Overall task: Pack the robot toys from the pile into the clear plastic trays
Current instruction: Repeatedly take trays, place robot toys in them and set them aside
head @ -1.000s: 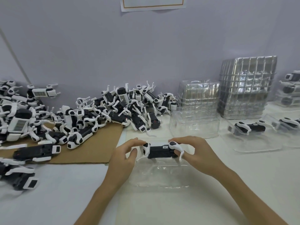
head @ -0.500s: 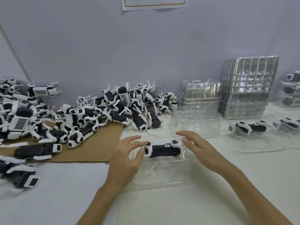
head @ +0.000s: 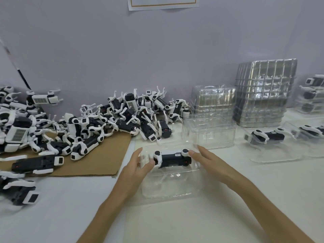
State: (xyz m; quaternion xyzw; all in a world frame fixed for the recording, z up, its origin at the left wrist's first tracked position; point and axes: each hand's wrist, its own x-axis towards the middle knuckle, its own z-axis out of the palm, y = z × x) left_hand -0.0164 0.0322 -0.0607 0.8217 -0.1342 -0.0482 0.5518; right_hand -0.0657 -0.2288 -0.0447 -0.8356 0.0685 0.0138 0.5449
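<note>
While left grip and right grip rest straight-fingered on a robot toy seated in the centre clear tray, a large pile at left awaits packing.

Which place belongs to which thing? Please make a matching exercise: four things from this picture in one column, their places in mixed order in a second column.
Things
1. nearest robot toy
2. cardboard sheet
3. tall stack of trays
4. paper sheet

Places
A. on the wall, at the top
B. under part of the toy pile, left
C. in the clear tray before the person
D. back right of the table

Pairs: 1-C, 2-B, 3-D, 4-A
</note>
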